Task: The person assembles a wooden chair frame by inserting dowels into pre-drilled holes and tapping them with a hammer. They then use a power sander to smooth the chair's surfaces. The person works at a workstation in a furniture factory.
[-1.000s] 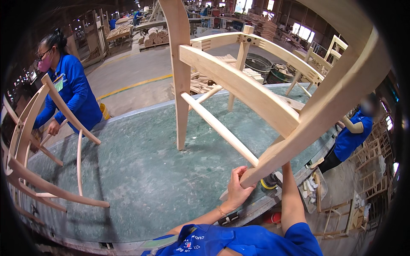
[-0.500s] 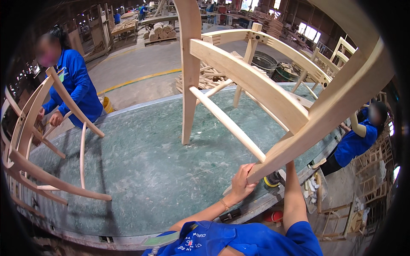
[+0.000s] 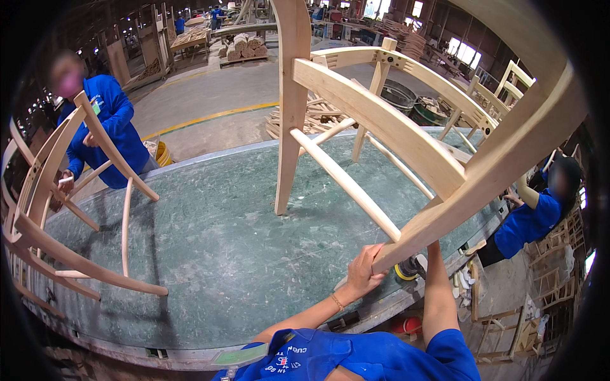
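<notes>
A pale wooden chair frame (image 3: 381, 119) stands on the green worktable (image 3: 222, 241), with its near leg slanting across in front of me. My left hand (image 3: 365, 274) wraps round the lower end of that leg. Past the same leg reaches my right forearm (image 3: 440, 292); the wood hides my right hand and whatever it may hold. Between the leg and this forearm shows part of a sander with a yellow-rimmed round pad (image 3: 405, 269). A round wooden rung (image 3: 346, 184) joins the near leg to the far one.
Another chair frame (image 3: 95, 254) rests at the table's left end, beside a co-worker in blue (image 3: 111, 127). A second co-worker (image 3: 527, 222) is at the right. Wood pieces (image 3: 311, 117) are piled beyond the table. A red round object (image 3: 410, 325) sits below its near edge.
The view has shifted slightly. My left hand keeps its grip on the chair leg. The left co-worker has straightened, raising one hand toward the chest.
</notes>
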Demonstrator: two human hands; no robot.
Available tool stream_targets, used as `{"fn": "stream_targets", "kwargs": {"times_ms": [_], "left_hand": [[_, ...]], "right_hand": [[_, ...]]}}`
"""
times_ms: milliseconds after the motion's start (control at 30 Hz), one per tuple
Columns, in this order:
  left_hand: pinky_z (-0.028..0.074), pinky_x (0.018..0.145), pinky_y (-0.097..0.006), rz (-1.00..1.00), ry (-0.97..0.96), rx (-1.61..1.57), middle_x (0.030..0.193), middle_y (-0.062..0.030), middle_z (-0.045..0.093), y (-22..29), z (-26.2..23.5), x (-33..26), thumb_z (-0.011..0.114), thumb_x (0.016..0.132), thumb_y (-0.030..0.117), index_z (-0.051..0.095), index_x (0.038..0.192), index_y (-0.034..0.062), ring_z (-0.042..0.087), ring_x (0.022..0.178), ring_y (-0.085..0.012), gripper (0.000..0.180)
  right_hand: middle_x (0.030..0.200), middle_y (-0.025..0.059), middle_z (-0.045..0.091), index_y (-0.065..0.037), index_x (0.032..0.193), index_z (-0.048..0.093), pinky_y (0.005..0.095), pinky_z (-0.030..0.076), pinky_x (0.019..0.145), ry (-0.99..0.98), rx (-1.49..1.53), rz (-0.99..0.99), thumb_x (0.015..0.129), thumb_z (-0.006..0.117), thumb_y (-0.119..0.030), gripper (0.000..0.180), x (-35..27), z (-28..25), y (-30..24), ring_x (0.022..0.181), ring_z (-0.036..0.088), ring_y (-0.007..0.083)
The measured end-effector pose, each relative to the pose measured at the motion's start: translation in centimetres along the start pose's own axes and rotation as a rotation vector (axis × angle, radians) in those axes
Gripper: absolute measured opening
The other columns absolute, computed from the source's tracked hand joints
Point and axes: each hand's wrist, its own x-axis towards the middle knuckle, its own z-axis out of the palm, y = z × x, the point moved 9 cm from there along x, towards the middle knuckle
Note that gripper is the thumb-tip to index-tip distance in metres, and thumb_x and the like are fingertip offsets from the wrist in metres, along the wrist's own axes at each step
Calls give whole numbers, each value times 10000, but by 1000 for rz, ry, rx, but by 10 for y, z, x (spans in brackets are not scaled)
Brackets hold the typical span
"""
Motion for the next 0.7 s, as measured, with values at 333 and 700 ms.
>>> {"fn": "stream_targets", "kwargs": {"times_ms": [333, 700], "left_hand": [[513, 742, -395, 59, -4, 19, 1122, -150, 558, 5, -1, 2, 725, 652, 100, 437, 1297, 80, 596, 939, -352, 707], [506, 808, -409, 16, -23, -43, 1172, -159, 537, 1, 1, -4, 688, 746, 178, 385, 1348, 56, 588, 999, -368, 685]], "right_hand": [[1162, 163, 622, -15, 1267, 494, 449, 499, 888, -55, 39, -90, 847, 679, -339, 562, 7, 17, -6, 1049, 615, 308], [1165, 163, 623, -26, 1259, 514, 465, 483, 901, -168, -377, -239, 844, 671, -340, 544, 14, 21, -61, 1056, 608, 320]]}}
